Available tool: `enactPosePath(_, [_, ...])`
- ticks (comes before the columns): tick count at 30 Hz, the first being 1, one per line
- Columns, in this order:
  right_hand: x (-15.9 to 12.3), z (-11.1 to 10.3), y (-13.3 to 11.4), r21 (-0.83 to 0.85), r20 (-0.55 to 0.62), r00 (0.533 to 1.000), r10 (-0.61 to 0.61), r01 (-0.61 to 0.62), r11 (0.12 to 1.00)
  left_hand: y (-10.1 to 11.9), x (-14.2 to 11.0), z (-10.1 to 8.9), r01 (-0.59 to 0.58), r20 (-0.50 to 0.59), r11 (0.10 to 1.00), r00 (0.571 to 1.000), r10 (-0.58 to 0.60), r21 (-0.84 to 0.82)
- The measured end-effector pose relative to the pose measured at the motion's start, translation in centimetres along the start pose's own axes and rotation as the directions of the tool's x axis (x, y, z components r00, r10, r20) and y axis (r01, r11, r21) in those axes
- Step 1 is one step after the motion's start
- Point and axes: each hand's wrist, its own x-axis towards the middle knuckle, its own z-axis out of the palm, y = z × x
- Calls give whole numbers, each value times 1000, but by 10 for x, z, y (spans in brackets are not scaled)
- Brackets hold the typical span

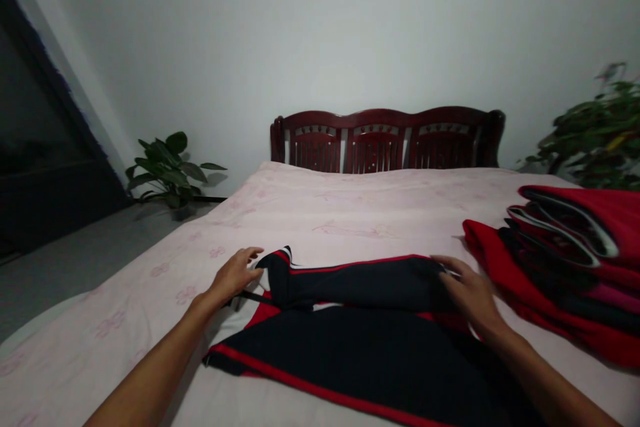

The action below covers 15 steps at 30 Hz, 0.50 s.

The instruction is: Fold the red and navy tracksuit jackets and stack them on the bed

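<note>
Here, the left hand (234, 276) and right hand (470, 295) lie open on a dark garment (360, 333) near red clothing (565, 267).

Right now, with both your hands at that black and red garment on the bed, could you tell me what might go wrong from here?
The folded-over upper part of the garment looks loose, so it could slide or fall open if the left hand or right hand lets go. The right hand is also close to the stack of red clothes, so a wide sweep could bump it and disturb its folds.
</note>
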Motion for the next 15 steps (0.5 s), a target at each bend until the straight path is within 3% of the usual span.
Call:
enactPosePath(1, [-8, 15, -6, -79, 128, 983, -133, 144, 986, -1, 8, 2, -29, 37, 999, 999, 31, -31])
enactPosePath(2, [-18, 31, -12, -147, 277, 923, -267, 315, 938, -2, 15, 5, -59, 86, 997, 994, 63, -57])
enactPosePath(4, [-38, 67, -22, -176, 516, 741, -430, 583, 793, -2, 25, 10, -111, 179, 988, 975, 129, -109])
enactPosePath(6, [-58, 106, -32, -126, 637, 597, -489, 705, 697, -2, 31, 13, -145, 237, 979, 955, 176, -144])
enactPosePath(7, [-67, 126, -36, -114, 664, 555, -502, 738, 665, -2, 32, 14, -153, 250, 976, 950, 188, -154])
enactPosePath(11, [-90, 201, -47, -156, 724, 480, -495, 813, 560, -5, 31, 16, -144, 221, 979, 960, 173, -141])
enactPosePath(15, [-94, 246, -45, -297, 796, 477, -372, 844, 446, -8, 28, 16, -91, 132, 994, 987, 98, -57])
